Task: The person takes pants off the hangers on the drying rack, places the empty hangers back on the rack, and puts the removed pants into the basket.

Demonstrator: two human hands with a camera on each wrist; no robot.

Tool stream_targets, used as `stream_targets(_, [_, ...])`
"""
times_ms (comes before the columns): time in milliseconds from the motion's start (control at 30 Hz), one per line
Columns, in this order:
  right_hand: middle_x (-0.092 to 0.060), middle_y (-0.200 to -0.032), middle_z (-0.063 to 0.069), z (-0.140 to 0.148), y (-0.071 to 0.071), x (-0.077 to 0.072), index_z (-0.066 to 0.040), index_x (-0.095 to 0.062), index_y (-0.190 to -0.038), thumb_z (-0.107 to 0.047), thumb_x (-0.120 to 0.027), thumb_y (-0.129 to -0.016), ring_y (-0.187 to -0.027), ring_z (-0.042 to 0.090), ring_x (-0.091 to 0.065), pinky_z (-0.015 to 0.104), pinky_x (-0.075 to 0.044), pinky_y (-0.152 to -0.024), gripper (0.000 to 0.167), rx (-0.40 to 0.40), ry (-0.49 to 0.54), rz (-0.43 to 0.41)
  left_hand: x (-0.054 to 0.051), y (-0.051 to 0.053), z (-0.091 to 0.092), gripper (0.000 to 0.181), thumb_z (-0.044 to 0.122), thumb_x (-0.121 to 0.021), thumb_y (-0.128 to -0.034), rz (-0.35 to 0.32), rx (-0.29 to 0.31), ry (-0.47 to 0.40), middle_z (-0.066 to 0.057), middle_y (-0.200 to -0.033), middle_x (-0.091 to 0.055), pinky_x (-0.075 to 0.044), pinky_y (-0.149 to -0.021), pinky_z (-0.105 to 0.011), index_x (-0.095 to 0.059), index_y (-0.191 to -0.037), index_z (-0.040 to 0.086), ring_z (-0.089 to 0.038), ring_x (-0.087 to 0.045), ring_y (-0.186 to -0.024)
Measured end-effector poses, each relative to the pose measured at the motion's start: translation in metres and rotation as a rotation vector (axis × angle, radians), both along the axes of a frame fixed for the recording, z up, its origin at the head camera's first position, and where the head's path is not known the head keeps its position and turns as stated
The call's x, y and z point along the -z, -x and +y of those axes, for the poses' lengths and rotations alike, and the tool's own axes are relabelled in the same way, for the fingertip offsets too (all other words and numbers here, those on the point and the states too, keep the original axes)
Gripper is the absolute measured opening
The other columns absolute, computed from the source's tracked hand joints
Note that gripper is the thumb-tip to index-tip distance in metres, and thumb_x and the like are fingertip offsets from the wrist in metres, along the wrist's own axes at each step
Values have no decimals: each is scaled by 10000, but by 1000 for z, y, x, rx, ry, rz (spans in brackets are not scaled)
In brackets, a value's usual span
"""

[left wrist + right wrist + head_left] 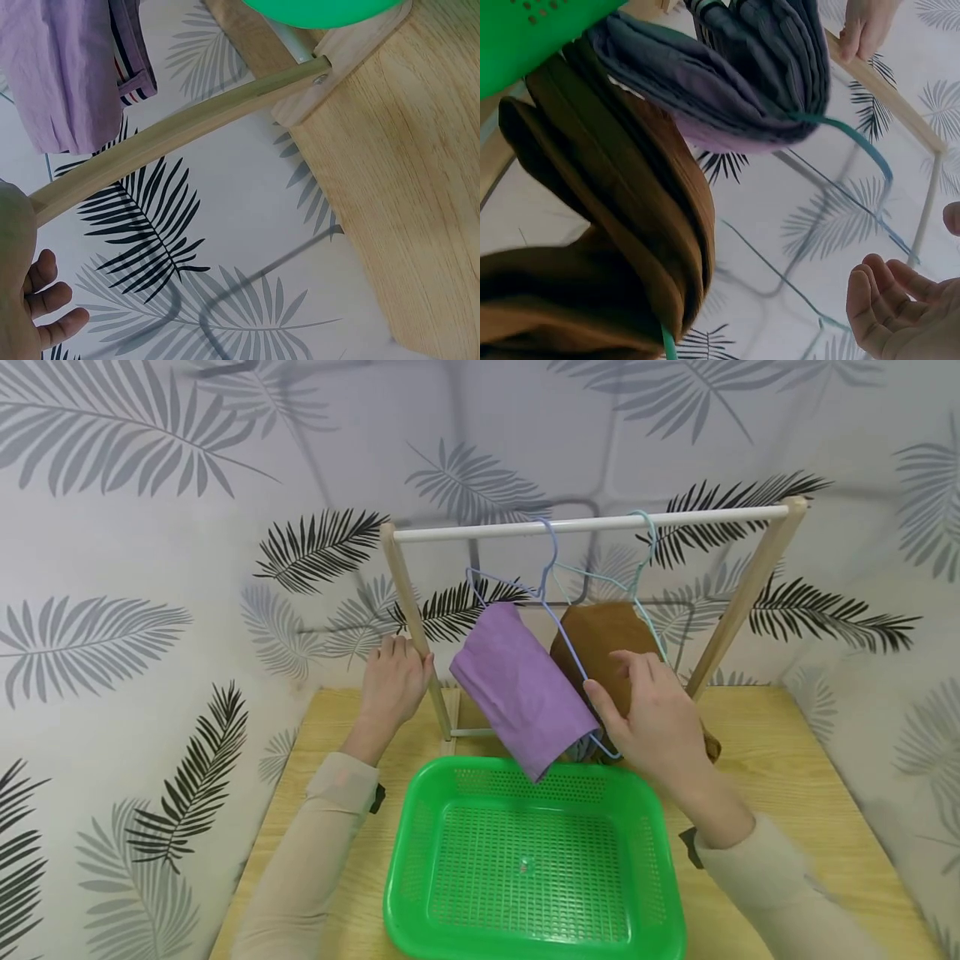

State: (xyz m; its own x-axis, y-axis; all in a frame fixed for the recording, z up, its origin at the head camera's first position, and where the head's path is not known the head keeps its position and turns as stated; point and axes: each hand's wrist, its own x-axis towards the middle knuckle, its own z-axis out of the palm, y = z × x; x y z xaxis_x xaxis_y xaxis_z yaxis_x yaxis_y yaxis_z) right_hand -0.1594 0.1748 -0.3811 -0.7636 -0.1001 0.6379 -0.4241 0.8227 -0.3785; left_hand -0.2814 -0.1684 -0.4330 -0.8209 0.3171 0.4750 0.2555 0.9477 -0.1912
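Observation:
My left hand [396, 681] grips the left wooden post [411, 597] of a small garment rack, its fingers bent behind the post. My right hand [660, 714] is beside the purple hanger [558, 622], thumb and fingers apart; the right wrist view shows nothing within its loosely bent fingers. Purple folded cloth [525, 685] drapes over that hanger, which hooks on the white rail [480, 531]. To its right, brown cloth [600, 639] hangs on a light teal hanger [651, 539], partly hidden by my right hand in the head view.
A green perforated basket [525, 947] stands on the wooden table [787, 760] in front of the rack. The rack's right post [742, 602] slopes down past my right hand. Behind is a leaf-patterned wall covering [150, 635].

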Motion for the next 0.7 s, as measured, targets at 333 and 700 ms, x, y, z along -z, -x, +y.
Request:
stream_targets(333, [-645,-976,205,-20,17,17,73,-616,-1269,-291,-643,-1050,-767,330,-640,465,-514,-609,426,4,54,-90,0,1,0,447,356,-457,-1122,-15,0,-17,-200,-999,-675,-542,-770,-463,-653,-1009,-30,-369,-622,-967])
stream_targets(700, [-640,-723,147,-28,26,30,64,-630,-1159,-267,-587,-1084,-458,217,-502,376,-418,-423,342,16,1,-41,1,2,0,446,342,-428,-1132,-31,-10,-15,-199,-1005,-667,-536,-778,-467,-644,-1002,-26,-370,-618,-985])
